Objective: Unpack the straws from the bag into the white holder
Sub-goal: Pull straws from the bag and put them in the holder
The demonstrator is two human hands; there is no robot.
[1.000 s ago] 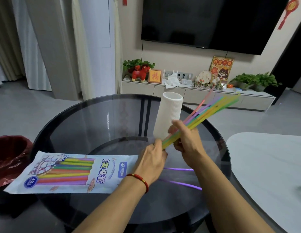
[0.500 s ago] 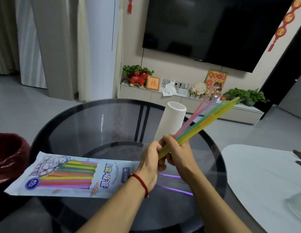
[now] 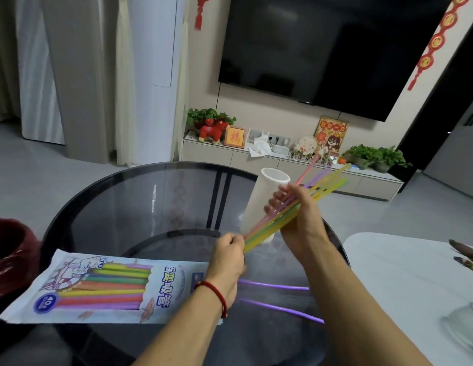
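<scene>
Filling most of the view, a round dark glass table (image 3: pixel 130 207) serves as the landmark of a living room, with a black wall-mounted television (image 3: pixel 335 48) and a low pale cabinet (image 3: pixel 256 159) of plants and ornaments beyond its far rim. A white marble-look table (image 3: pixel 404 281) sits just to its right, a dark red bin (image 3: pixel 11 257) at its left edge. On the glass near the front-left rim lies the straw bag (image 3: pixel 106 286), flat, printed in blue and white, coloured straws showing through its window. The white holder (image 3: pixel 264 204), a ribbed cylinder, stands upright toward the table's far right side. Above the glass, just in front of the holder, the right hand (image 3: pixel 301 220) curls its fingers around the middle of a bundle of straws (image 3: pixel 322 184) in pink, purple, green and yellow, tips fanned up and away. The left hand (image 3: pixel 228 257), a red cord at its wrist, pinches the bundle's lower ends. Compared with half a second earlier, the hands are farther apart, the right one higher along the bundle. Two purple straws (image 3: pixel 272 286) lie on the glass beneath the forearms.
</scene>
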